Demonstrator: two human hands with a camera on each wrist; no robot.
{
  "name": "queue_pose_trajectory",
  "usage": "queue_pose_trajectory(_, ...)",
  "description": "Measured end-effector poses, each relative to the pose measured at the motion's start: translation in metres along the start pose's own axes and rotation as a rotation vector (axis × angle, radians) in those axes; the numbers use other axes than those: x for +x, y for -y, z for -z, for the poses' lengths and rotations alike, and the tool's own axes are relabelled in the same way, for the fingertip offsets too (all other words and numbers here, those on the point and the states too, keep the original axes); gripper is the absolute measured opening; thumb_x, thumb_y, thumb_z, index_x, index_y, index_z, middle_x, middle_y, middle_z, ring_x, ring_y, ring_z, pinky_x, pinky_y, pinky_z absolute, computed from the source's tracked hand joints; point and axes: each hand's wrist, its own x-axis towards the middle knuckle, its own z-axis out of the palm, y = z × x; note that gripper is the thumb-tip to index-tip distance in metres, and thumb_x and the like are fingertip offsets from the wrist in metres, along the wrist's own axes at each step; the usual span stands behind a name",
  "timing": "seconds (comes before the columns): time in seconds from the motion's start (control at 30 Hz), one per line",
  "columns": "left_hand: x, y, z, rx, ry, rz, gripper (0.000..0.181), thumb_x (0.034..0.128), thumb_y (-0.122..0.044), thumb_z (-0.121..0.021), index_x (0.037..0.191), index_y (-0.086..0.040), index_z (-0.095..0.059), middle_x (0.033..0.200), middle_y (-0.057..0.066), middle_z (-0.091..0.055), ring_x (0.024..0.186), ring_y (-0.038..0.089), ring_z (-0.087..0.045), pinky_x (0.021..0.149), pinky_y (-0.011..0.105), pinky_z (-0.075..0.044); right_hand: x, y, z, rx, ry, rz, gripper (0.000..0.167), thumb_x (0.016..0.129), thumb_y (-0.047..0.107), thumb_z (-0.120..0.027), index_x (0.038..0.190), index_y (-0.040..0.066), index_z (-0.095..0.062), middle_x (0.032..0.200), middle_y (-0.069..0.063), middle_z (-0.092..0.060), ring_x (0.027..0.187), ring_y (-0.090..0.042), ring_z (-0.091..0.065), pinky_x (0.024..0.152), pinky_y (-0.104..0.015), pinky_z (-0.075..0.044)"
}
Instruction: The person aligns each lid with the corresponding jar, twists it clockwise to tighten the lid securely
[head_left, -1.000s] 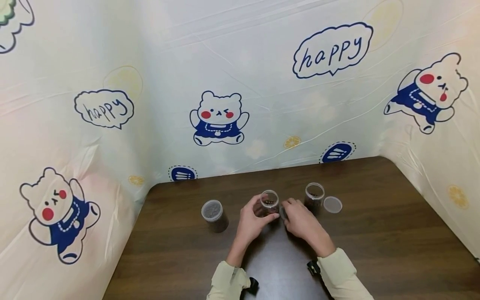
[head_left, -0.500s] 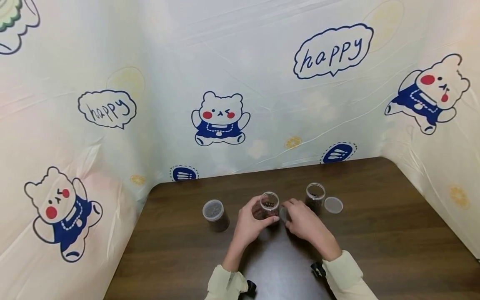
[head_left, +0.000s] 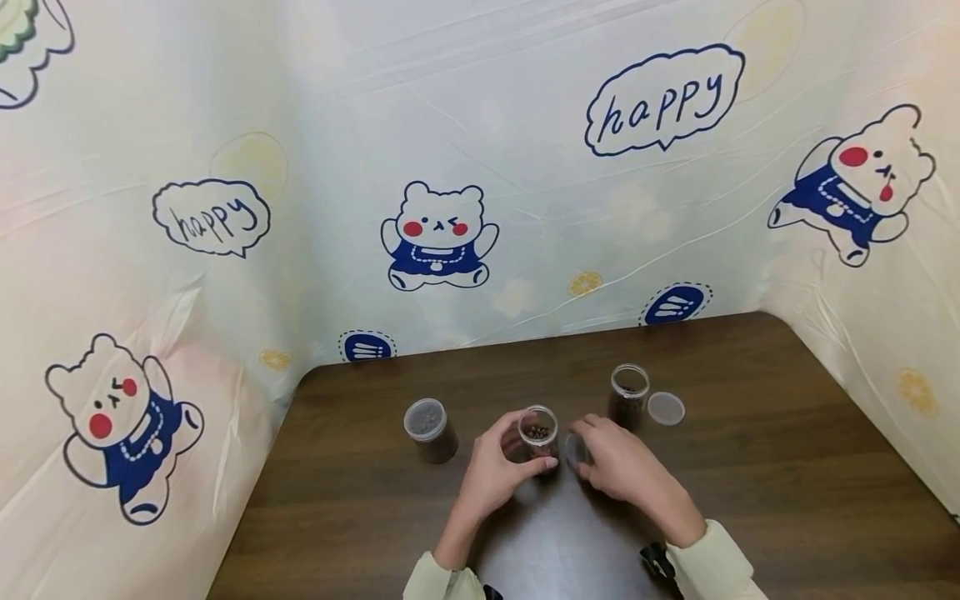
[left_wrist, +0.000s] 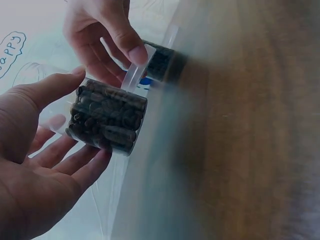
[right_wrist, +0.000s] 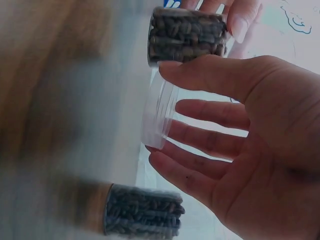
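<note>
A clear jar [head_left: 538,435] partly filled with dark beans stands uncapped at the middle of the table; my left hand [head_left: 497,468] grips it with thumb and fingers around its side. Just right of it, my right hand [head_left: 626,465] holds a translucent lid [head_left: 576,452] by the edge, the lid tilted. In the right wrist view the thumb and fingers pinch the lid [right_wrist: 159,112] at its rim, beside the bean jar [right_wrist: 187,37]. The left wrist view shows the beans [left_wrist: 107,117] through the jar wall, with my left hand [left_wrist: 45,155] around it.
A lidded jar [head_left: 431,432] of dark contents stands to the left. Behind my right hand is another uncapped jar [head_left: 628,397] of beans, with a loose lid [head_left: 666,409] lying flat to its right. Printed cloth [head_left: 525,167] hangs behind the wooden table [head_left: 360,517].
Both hands have come slightly nearer the table's front edge, the left one with the jar and the right one with the lid. The other jars have stayed put.
</note>
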Motion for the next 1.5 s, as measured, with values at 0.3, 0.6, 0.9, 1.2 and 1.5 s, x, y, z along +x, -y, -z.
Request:
queue_pose_trajectory(0.3,-0.023,0.002,-0.002,-0.022,0.025,0.019,0.065,0.0807,-0.023,-0.093,0.139,-0.017,-0.064,0.136,0.004,-0.07,0.129,0.023,-0.068,0.109,0.027,-0.054,-0.019,-0.007,-0.005,0.017,0.069,0.106,0.047,0.082,0.016,-0.087,0.123,0.001,-0.069,0.119,-0.013,-0.071,0.109,-0.031,-0.07,0.092,-0.051,-0.06)
queue_pose_trajectory(0.6,-0.033,0.004,-0.006,-0.026,0.046,0.009,0.065,0.0786,-0.021,-0.095,0.136,-0.016,-0.064,0.134,0.005,-0.072,0.128,0.023,-0.068,0.11,0.032,-0.054,-0.027,-0.012,-0.018,0.032,0.065,0.144,0.048,0.082,0.02,-0.088,0.122,0.002,-0.069,0.12,-0.012,-0.071,0.113,-0.032,-0.067,0.098,-0.052,-0.057)
queue_pose_trajectory(0.9,-0.036,0.011,-0.007,-0.03,0.063,0.042,0.063,0.0798,-0.024,-0.094,0.135,-0.027,-0.064,0.135,0.0,-0.071,0.128,0.019,-0.068,0.11,0.028,-0.054,-0.026,-0.014,-0.022,0.043,0.068,0.15,0.048,0.082,0.022,-0.089,0.121,0.002,-0.069,0.118,-0.009,-0.071,0.117,-0.033,-0.066,0.106,-0.055,-0.053)
queue_pose_trajectory(1.2,-0.037,0.01,-0.007,-0.029,0.06,0.058,0.062,0.0806,-0.022,-0.093,0.135,-0.025,-0.064,0.136,0.002,-0.071,0.13,0.023,-0.067,0.11,0.03,-0.054,-0.025,-0.017,-0.022,0.069,0.077,0.117,0.061,0.082,0.026,-0.09,0.131,0.0,-0.065,0.126,-0.013,-0.066,0.119,-0.031,-0.063,0.099,-0.051,-0.056)
queue_pose_trajectory(1.5,-0.038,0.013,-0.006,0.011,0.062,0.067,0.064,0.0822,-0.025,-0.092,0.14,-0.024,-0.063,0.137,0.001,-0.07,0.13,0.023,-0.067,0.109,0.031,-0.055,-0.025,-0.022,-0.022,0.047,0.078,0.093,0.061,0.076,0.032,-0.094,0.12,-0.002,-0.068,0.125,-0.013,-0.062,0.116,-0.032,-0.06,0.095,-0.05,-0.055)
